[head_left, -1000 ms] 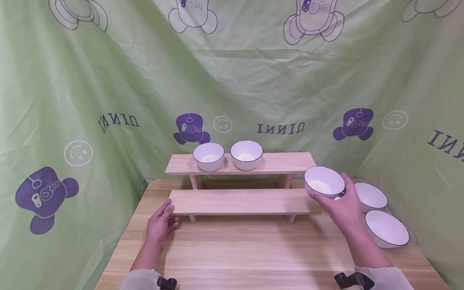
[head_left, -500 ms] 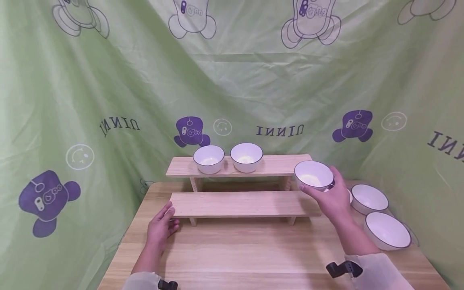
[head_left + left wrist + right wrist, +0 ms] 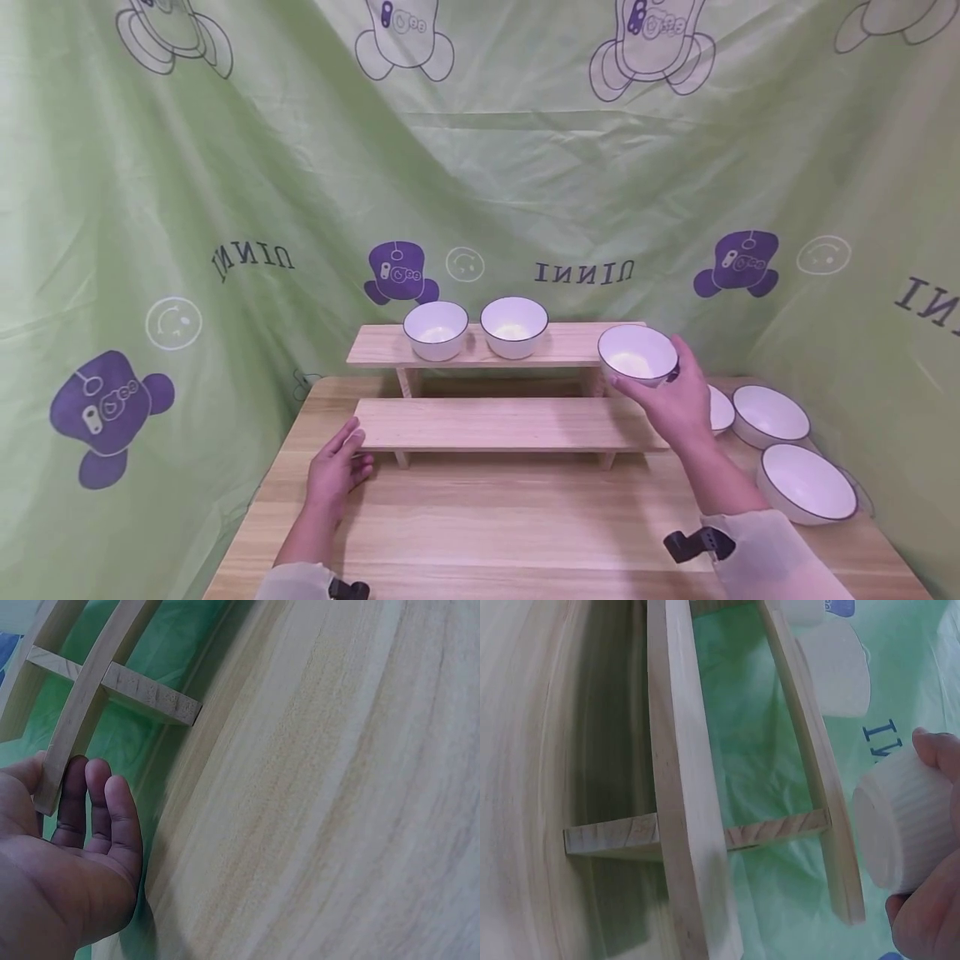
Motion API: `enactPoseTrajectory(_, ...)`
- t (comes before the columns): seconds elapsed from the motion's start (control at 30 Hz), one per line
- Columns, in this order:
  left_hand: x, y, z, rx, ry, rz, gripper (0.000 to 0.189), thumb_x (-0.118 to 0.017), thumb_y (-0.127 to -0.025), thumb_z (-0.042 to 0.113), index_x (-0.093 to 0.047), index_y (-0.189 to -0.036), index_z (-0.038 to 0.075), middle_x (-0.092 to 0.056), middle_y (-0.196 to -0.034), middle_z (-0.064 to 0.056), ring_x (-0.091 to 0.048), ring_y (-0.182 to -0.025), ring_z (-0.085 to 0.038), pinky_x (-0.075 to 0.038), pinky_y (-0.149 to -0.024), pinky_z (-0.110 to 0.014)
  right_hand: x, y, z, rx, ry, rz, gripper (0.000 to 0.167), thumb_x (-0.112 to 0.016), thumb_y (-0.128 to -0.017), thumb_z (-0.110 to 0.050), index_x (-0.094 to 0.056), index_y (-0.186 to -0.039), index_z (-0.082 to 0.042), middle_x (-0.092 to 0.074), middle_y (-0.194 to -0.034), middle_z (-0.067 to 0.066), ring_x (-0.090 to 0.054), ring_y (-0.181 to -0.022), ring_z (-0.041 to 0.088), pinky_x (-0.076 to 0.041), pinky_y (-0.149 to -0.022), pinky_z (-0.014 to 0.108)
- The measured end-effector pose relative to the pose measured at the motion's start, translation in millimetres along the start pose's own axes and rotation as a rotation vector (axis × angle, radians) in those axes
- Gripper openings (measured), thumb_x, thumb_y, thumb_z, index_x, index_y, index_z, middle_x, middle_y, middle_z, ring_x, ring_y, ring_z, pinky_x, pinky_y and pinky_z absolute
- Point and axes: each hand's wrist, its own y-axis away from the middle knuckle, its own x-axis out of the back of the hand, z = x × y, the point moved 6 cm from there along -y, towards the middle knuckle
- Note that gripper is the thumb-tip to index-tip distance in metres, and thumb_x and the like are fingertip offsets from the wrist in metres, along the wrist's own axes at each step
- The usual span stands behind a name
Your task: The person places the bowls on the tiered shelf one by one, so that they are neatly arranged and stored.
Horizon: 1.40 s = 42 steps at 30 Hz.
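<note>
My right hand (image 3: 677,402) grips a white bowl (image 3: 637,353) with a dark rim, thumb at the near side and fingers round the far side. In the head view the bowl overlaps the right end of the upper wooden shelf (image 3: 577,343); in the right wrist view its ribbed wall (image 3: 911,817) shows beside the board's end. Two like bowls, one left (image 3: 436,331) and one right of it (image 3: 514,327), stand on the upper shelf. My left hand (image 3: 333,471) holds the left end of the lower shelf (image 3: 495,423), its thumb and fingers on opposite faces of the board (image 3: 75,712).
At the table's right side stand three more white bowls: one partly behind my right hand (image 3: 722,412), one farther right (image 3: 770,415) and one nearer (image 3: 807,483). The wooden table (image 3: 480,525) extends in front of the shelves. A green printed curtain (image 3: 480,183) hangs behind and on both sides.
My right hand has carried its bowl leftward and slightly up, from the table's right side to the upper shelf's right end. The left hand stays at the lower shelf.
</note>
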Motion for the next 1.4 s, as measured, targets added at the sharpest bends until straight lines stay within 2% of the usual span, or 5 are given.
enactPoseTrajectory(0.27, 0.4, 1.6, 1.6, 0.003, -0.002, 0.008, 0.065, -0.080, -0.092, 0.040, -0.056, -0.150, 0.025, -0.067, -0.110, 0.001, -0.070, -0.080, -0.014, -0.065, -0.078, -0.031, -12, -6.6, -6, 0.020, -0.027, -0.003, 0.133, -0.098, -0.066, -0.049, -0.019, -0.166, -0.011, -0.034, -0.163, 0.022, -0.035, -0.148, 0.043, -0.030, -0.122, 0.061)
enactPoseTrajectory(0.67, 0.8, 2.2, -1.3, 0.004, -0.004, 0.008, 0.066, -0.080, -0.091, 0.042, -0.055, -0.150, 0.024, -0.061, -0.130, -0.008, -0.070, -0.082, -0.015, -0.065, -0.079, -0.031, -32, -18.2, -13, 0.036, -0.033, -0.016, 0.133, -0.098, -0.068, -0.046, -0.016, -0.167, -0.014, -0.030, -0.165, 0.021, -0.031, -0.150, 0.042, -0.028, -0.124, 0.058)
enactPoseTrajectory(0.87, 1.0, 1.2, -1.7, 0.007, -0.004, 0.004, 0.068, -0.081, -0.090, 0.042, -0.055, -0.151, 0.025, -0.056, -0.139, -0.013, -0.070, -0.083, -0.014, -0.064, -0.080, -0.030, -39, -23.6, -13, 0.036, -0.033, -0.020, 0.131, -0.097, -0.070, -0.047, -0.016, -0.167, -0.012, -0.031, -0.165, 0.021, -0.032, -0.150, 0.040, -0.028, -0.125, 0.055)
enactPoseTrajectory(1.4, 0.4, 0.9, 0.5, -0.003, -0.002, 0.017, 0.067, -0.080, -0.092, 0.040, -0.055, -0.151, 0.022, -0.065, -0.125, -0.010, -0.070, -0.081, -0.016, -0.065, -0.079, -0.032, -53, -39.4, -14, 0.001, -0.014, -0.024, 0.129, -0.095, -0.069, -0.054, -0.020, -0.166, -0.014, -0.038, -0.162, 0.020, -0.037, -0.147, 0.040, -0.033, -0.122, 0.058)
